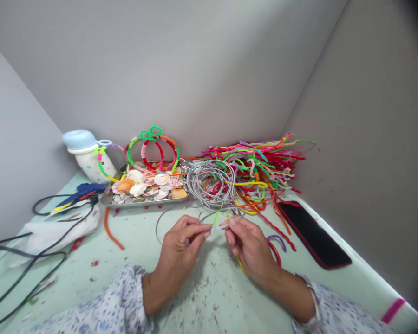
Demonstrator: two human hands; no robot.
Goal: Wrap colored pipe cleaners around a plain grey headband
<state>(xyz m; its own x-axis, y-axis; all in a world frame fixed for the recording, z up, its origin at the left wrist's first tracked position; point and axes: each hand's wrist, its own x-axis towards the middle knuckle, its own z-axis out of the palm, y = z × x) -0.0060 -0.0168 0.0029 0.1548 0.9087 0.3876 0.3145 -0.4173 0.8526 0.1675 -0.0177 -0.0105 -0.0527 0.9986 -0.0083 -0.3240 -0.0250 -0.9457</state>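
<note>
My left hand (181,243) is closed in a pinch, thumb and forefinger on one end of a thin whitish strip (218,227). The other end sits between the fingertips of my right hand (249,246), which is also closed. A short grey length shows above the right fingers; whether it is the same piece, I cannot tell. Just beyond the hands lies a coil of grey wire (195,185), with loose loops reaching toward me. A bright green pipe cleaner end (215,218) shows between the hands. Yellow, red and purple pipe cleaners (277,241) lie partly behind my right hand.
At the back stand a metal tray (146,204) of seashells (137,189), pipe-cleaner rings (153,150) and a white bottle (94,162). A pipe-cleaner heap (257,162) is back right, a phone (315,234) at right. Black cable (38,255) and plastic bag (61,232) lie left.
</note>
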